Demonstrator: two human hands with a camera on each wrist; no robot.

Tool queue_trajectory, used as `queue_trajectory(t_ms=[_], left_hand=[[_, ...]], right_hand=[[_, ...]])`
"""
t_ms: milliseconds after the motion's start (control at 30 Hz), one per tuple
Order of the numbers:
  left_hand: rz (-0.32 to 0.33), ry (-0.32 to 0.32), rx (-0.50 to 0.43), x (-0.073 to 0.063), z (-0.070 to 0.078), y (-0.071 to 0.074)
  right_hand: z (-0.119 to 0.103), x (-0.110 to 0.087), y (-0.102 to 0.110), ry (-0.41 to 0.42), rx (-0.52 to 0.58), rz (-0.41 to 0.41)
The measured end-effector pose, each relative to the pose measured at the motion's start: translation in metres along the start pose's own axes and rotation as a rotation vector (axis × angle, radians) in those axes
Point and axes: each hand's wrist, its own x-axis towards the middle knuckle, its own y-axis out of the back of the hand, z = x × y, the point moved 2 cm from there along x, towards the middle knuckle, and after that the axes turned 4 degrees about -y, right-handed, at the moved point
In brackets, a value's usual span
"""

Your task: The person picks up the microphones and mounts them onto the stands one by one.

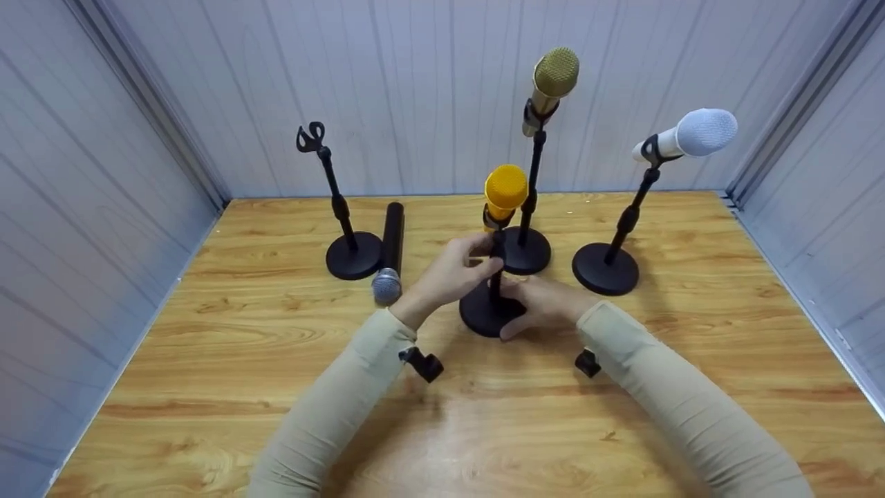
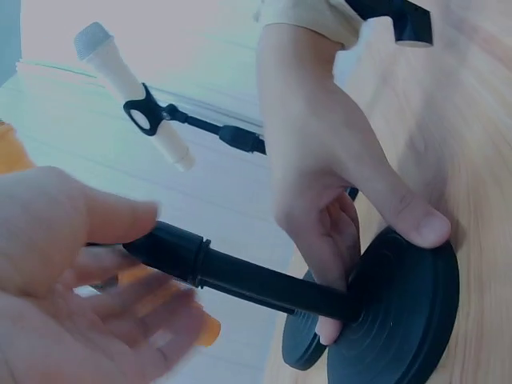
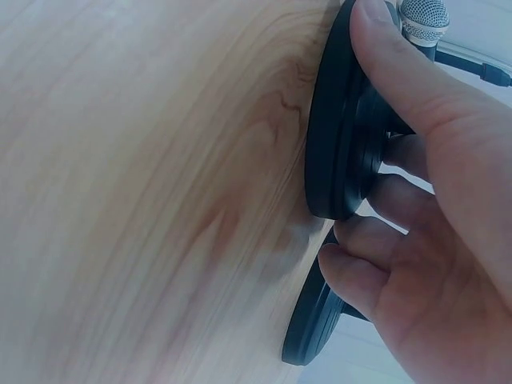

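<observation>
A yellow microphone (image 1: pixel 507 188) sits in the clip of a black microphone stand (image 1: pixel 477 312) near the middle of the table. My left hand (image 1: pixel 453 268) holds the stand's pole below the clip, thumb on one side and fingers on the other; in the left wrist view the fingers curl loosely about the black collar (image 2: pixel 170 252). Lower down, my right hand (image 1: pixel 550 303) grips the round base, its thumb over the base (image 3: pixel 340 136) in the right wrist view. Some of the right fingers are hidden behind the pole and base.
Behind stands a gold microphone (image 1: pixel 555 72) on its stand, and to the right a white microphone (image 1: pixel 704 133) on another. At left, a black microphone with silver head (image 1: pixel 386 286) lies beside a stand with a bare clip (image 1: pixel 311 137). White panel walls (image 1: pixel 429 97) enclose the table.
</observation>
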Motion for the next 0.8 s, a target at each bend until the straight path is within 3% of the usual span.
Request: queue_trajectory(t_ms=[133,333,800], left_hand=[[0.039,-0.077,-0.048,0.0026,-0.0029,-0.0011],[0.064,-0.079,-0.016,0.0036,-0.0093,-0.0026],[0.073,-0.081,0.051,0.0037,-0.0089,-0.0013]], right_hand=[[0.0002,0.0015,0.0001,0.006,-0.001,0.007],[0.0007,0.0031,-0.0005,0.031,-0.009,0.007],[0.0028,0.0026,-0.001,-0.008,-0.029,0.0]])
